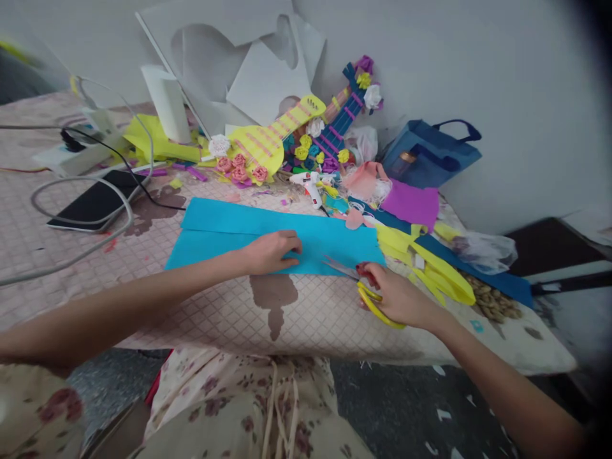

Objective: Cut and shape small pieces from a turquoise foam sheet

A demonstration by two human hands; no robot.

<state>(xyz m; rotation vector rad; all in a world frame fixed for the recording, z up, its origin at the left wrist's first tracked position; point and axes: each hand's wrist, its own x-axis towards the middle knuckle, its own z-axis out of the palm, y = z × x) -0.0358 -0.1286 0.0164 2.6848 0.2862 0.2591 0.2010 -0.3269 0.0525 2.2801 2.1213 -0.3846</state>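
A folded bright blue sheet [224, 223], felt or crepe paper by its look, lies across the table in front of me. My left hand [275, 252] rests on its near edge, fingers loosely bent and the thumb apart from them, with nothing visible between. My right hand [394, 293] is closed round the yellow handles of a pair of scissors [377, 309]. The scissor blades point left over the sheet's near right part and look slightly parted. Whether they touch the sheet I cannot tell.
Behind the sheet lie a yellow paper guitar [261, 143], a blue paper guitar [342, 127] and a white glue gun [310, 188]. Yellow strips [430, 268] and peanuts [492, 299] are on the right. A black tablet [100, 201] and a looping grey cable [129, 220] lie left.
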